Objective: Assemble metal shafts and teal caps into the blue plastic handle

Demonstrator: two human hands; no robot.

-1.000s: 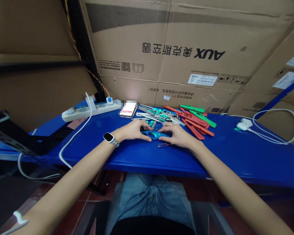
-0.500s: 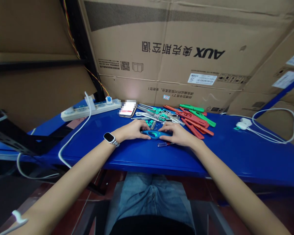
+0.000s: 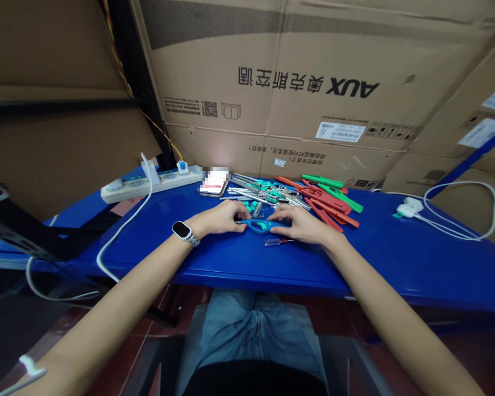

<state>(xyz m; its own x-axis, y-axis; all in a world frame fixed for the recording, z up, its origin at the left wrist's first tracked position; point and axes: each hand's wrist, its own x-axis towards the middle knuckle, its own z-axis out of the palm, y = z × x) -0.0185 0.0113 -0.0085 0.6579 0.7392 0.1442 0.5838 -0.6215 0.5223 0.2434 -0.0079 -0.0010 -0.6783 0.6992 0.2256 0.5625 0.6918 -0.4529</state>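
A blue plastic casing (image 3: pixel 259 226) with an oval opening, like the handle of a long-nosed lighter, lies crosswise between my hands, low over the table. My left hand (image 3: pixel 226 218) curls its thumb and fingers round the casing's left end, where a small metallic tip shows. My right hand (image 3: pixel 300 224) grips the right end, thumb on the near side and fingers on the far side. Just below it is a small screwdriver (image 3: pixel 275 241) with a clear purplish handle. Behind my hands are metal lighter tubes (image 3: pixel 251 193) and teal plastic parts (image 3: pixel 275 194) in a loose heap.
Red casings (image 3: pixel 324 199) and green casings (image 3: pixel 341 197) are piled at the back right. A phone (image 3: pixel 215 182) and a white power strip (image 3: pixel 136 188) stand back left. White cables (image 3: pixel 474 236) lie far right. A cardboard box wall (image 3: pixel 297 110) closes off the blue table (image 3: pixel 231 258).
My left thumb has slid left along the casing towards its end, baring more of it. My right hand keeps its grip, with its fingers slightly shifted. The piles are unchanged.
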